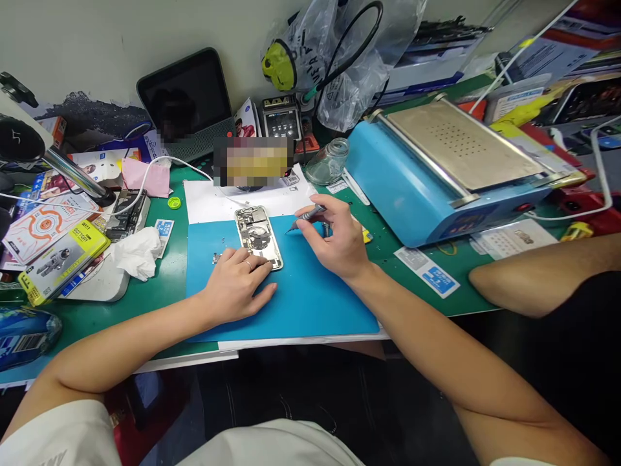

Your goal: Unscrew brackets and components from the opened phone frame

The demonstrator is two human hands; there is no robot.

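Note:
An opened phone (259, 234), its inner parts and frame exposed, lies on a blue mat (301, 294). My left hand (237, 285) rests flat over the mat, fingers stretched out, with fingertips at the phone's lower end; a ring is on one finger. Between the thumb and fingers of my right hand (334, 239) is a slim grey precision screwdriver (310, 215). Its thin tip points down and left, just right of the phone and apart from it. Small loose parts (217, 257) lie on the mat left of the phone, partly behind my left hand.
A blue machine (388, 188) with a perforated metal plate stands at the right. Behind the mat are a glass jar (328, 163) and a dark-screened device (189, 103). Boxes (68, 259), a crumpled tissue (138, 251) and a metal stand (77, 175) fill the left. Another person's limb (543, 278) reaches in at right.

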